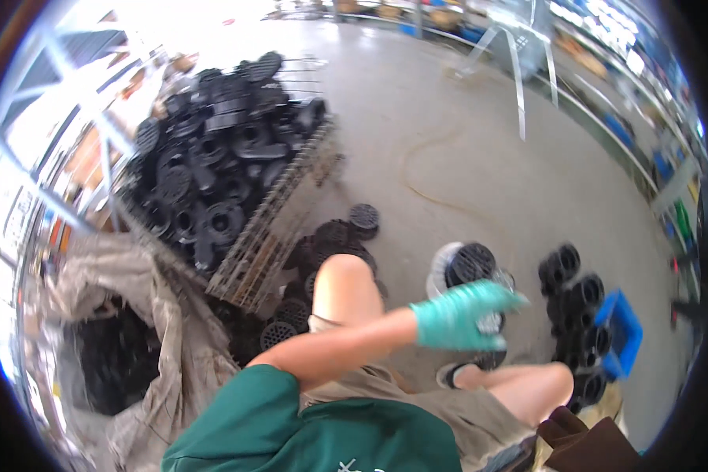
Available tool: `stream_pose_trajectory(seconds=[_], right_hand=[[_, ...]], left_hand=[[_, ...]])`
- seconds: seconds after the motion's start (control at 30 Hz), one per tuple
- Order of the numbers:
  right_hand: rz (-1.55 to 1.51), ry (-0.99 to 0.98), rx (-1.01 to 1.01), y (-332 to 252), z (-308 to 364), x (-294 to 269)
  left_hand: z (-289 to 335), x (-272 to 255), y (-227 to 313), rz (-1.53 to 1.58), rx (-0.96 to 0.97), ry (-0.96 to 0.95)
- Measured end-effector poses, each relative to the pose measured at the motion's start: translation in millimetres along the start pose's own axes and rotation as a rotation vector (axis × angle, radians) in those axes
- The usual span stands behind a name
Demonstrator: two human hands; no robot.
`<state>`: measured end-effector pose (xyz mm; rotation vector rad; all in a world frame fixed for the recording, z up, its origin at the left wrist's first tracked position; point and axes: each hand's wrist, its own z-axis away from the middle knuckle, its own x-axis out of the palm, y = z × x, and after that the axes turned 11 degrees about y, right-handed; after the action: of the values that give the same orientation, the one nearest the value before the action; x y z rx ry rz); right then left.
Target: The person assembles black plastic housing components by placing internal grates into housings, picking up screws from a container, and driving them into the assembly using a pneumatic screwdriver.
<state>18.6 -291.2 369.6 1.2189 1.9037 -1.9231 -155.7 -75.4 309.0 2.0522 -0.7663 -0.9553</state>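
My left hand point(468, 316), in a green glove, reaches across in front of my knees. Its fingers and thumb are apart, smeared a little by motion, and no held thing shows between them. Just beyond it, a round black plastic part with a slotted face point(473, 263) rests on a white round container point(442, 271). Under the gloved fingers lies a small pale speckled piece point(492, 322), partly hidden and too blurred to name. My right hand is out of the picture.
A wire-mesh crate point(271, 240) heaped with black plastic fittings point(212, 157) stands at the left, beside an open woven sack point(177, 330). Round black grates point(291, 313) lie near my knee. Stacked black fittings point(578, 303) and a blue bin point(625, 334) are at the right.
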Motion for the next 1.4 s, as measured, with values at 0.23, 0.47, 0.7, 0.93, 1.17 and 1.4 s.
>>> stream_pose_trajectory(seconds=[0.23, 0.47, 0.7, 0.93, 1.17, 1.4], right_hand=[[-0.002, -0.707, -0.831, -168, -56, 49], [-0.792, -0.050, -0.598, -197, -108, 74], [-1.362, -0.690, -0.519, -314, -144, 166], [-1.089, -0.606, -0.468, -437, -197, 378], [-0.317, -0.605, -0.747, -323, -219, 378], [-0.204, -0.392, -0.433, -113, -247, 231]], left_hand=[[45, -16, 86, 0.118, 0.344, 0.351], [117, -106, 140, -0.060, 0.097, 0.670], [233, -197, 210, -0.572, -0.097, 1.299], [331, -363, 234, -1.027, -0.250, 1.533], [432, -442, 111, -1.076, -0.654, 1.229], [445, -406, 95, -1.170, -0.533, 1.417]])
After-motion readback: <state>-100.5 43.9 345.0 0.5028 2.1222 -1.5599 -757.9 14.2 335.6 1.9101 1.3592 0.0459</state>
